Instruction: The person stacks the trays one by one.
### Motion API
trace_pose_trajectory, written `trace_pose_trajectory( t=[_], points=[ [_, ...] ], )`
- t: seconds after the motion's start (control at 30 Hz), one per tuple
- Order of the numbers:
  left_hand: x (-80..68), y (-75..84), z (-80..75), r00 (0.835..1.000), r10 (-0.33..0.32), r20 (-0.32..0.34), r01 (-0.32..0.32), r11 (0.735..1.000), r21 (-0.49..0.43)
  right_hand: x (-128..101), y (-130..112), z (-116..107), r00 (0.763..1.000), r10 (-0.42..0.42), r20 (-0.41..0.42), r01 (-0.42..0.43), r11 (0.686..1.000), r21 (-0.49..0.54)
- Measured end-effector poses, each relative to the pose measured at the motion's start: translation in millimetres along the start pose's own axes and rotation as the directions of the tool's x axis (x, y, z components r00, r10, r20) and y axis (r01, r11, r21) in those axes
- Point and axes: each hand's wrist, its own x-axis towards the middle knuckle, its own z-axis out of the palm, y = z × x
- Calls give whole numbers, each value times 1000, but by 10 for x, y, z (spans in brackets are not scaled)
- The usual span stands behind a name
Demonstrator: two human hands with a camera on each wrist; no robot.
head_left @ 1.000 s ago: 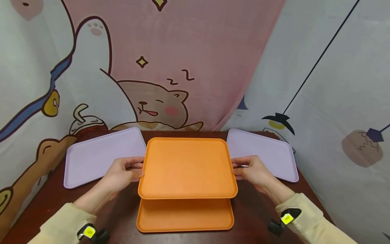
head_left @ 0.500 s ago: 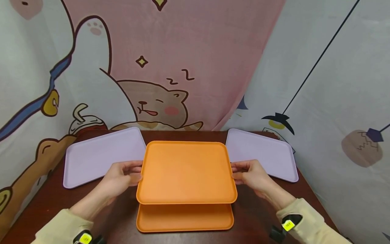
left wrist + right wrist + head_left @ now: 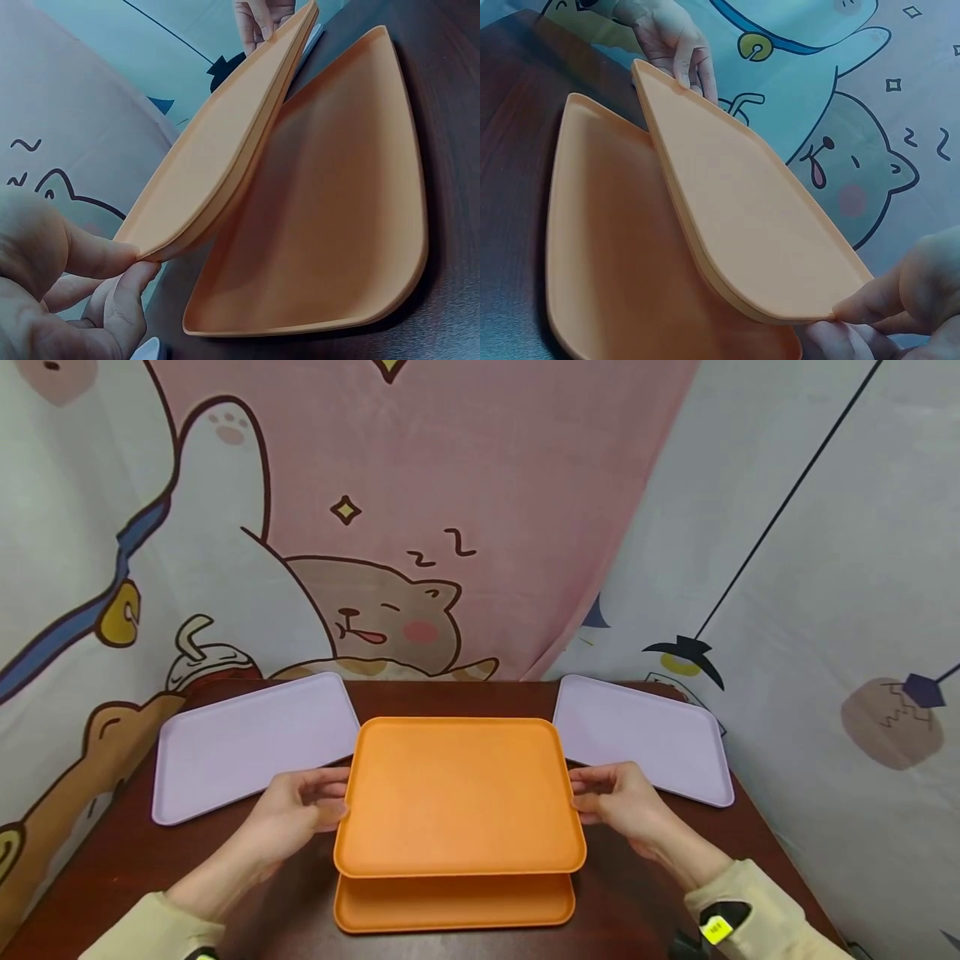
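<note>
Both hands hold an orange rectangular tray (image 3: 459, 793) raised above a second orange tray (image 3: 454, 906), which lies on the table. My left hand (image 3: 294, 814) pinches its left edge, thumb (image 3: 105, 259) on top and fingers curled underneath. At the opposite edge, my right hand (image 3: 622, 806) pinches in the same way, with the thumb (image 3: 870, 300) over the rim. The raised tray is tilted and covers most of the lower one in the head view. Its side shows a doubled rim line (image 3: 240, 176) in the left wrist view, like trays nested together.
A pale lilac tray (image 3: 251, 743) lies angled at the back left of the dark wooden table (image 3: 637, 902). Another lilac tray (image 3: 645, 739) lies at the back right. Cartoon-printed cloth (image 3: 517, 510) hangs close behind the table and along its sides.
Both hands have brought the raised orange tray down and nearer the front, so less of the lower tray shows. The lilac trays have stayed in place.
</note>
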Motion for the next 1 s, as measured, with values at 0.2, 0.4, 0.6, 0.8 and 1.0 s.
trace_pose_trajectory(
  t=[0.2, 0.4, 0.6, 0.8, 1.0],
  points=[
    [-48, -51, 9, 1000, -8, -2, 8, 1000, 12, -49, 74, 24, 1000, -5, 11, 5, 1000, -1],
    [-86, -124, 9, 999, -32, -20, 32, 999, 20, -92, 151, 49, 1000, 5, 21, -5, 1000, -1],
    [-98, -213, 25, 999, -40, -21, 40, 999, 11, -114, 223, 70, 1000, 1, 24, -1, 1000, 1],
    [-108, -294, 41, 998, -53, -17, 53, 999, -6, -119, 307, 93, 1000, 4, 29, -4, 1000, 6],
    [-118, -347, 48, 999, -49, -5, 49, 999, -16, -129, 352, 101, 1000, 14, 28, -14, 1000, 6]
  ],
)
